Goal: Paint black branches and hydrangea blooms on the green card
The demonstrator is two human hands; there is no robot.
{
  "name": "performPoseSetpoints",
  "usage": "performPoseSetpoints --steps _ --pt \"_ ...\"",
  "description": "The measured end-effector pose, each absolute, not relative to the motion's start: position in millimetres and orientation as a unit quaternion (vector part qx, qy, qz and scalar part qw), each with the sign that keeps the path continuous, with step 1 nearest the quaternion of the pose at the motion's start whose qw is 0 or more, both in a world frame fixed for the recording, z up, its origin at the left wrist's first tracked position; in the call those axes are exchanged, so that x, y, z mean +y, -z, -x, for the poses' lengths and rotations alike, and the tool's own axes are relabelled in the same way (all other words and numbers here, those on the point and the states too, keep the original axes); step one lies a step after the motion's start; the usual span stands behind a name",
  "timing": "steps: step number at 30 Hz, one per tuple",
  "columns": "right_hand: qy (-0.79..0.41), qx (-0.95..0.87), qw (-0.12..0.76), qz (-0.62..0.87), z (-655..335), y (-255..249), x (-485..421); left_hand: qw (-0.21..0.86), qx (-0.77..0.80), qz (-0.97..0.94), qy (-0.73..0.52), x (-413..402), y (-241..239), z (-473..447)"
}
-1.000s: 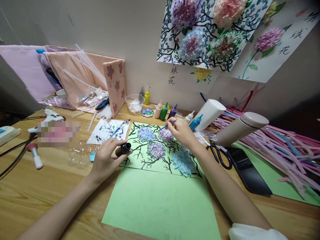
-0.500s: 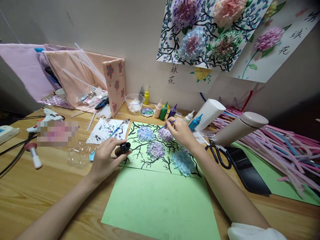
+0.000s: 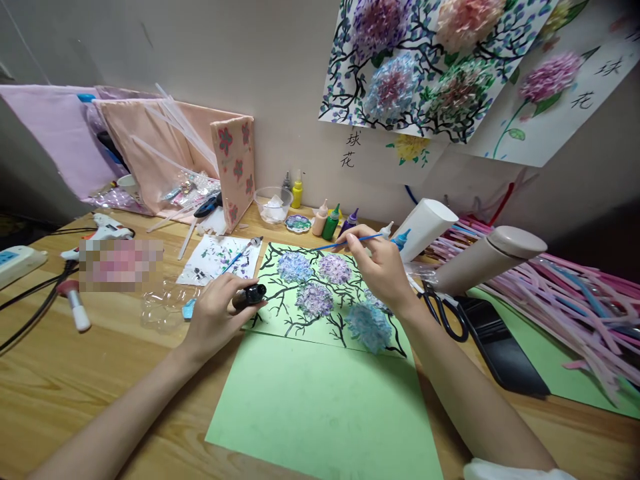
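My left hand (image 3: 217, 313) is closed around a small black bottle (image 3: 249, 297), tilted with its open mouth toward the right. My right hand (image 3: 375, 263) pinches a thin blue paintbrush (image 3: 345, 243), whose tip is near the top edge of a pale green sheet (image 3: 280, 319). Black branches are painted on that sheet, and several fluffy flowers, such as a purple one (image 3: 314, 300) and a light blue one (image 3: 369, 327), sit on it. Below it lies a larger plain green paper (image 3: 325, 407). My right hand partly hides the sheet's upper right corner.
Paint bottles, among them a green one (image 3: 331, 223), stand behind the sheet. A paint-smeared tissue (image 3: 210, 260) with another brush lies left. On the right are scissors (image 3: 445, 313), a phone (image 3: 500, 347), a tumbler (image 3: 493, 257) and pink strips (image 3: 565, 300). A glue gun (image 3: 111, 228) rests far left.
My right hand has moved slightly right and lifted the paintbrush, which now lies flatter, its tip shifted left near the sheet's top edge. The left hand still holds the bottle. The view has shifted slightly.
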State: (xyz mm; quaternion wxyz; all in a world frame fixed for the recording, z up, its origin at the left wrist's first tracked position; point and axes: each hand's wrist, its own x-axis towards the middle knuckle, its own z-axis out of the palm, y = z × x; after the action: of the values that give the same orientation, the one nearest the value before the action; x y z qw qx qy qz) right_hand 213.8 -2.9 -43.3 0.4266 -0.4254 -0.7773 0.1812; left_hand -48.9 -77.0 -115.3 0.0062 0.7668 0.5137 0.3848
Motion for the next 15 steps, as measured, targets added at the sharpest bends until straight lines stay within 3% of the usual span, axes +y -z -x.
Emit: performPoseSetpoints --steps 4,15 --pt "-0.251 -0.779 0.458 0.347 -201 30 -33 0.016 0.527 -0.764 -0.373 -77 115 48" --pt "-0.213 -0.871 0.356 0.261 -191 28 -53 0.042 0.54 -0.756 -0.367 -80 113 46"
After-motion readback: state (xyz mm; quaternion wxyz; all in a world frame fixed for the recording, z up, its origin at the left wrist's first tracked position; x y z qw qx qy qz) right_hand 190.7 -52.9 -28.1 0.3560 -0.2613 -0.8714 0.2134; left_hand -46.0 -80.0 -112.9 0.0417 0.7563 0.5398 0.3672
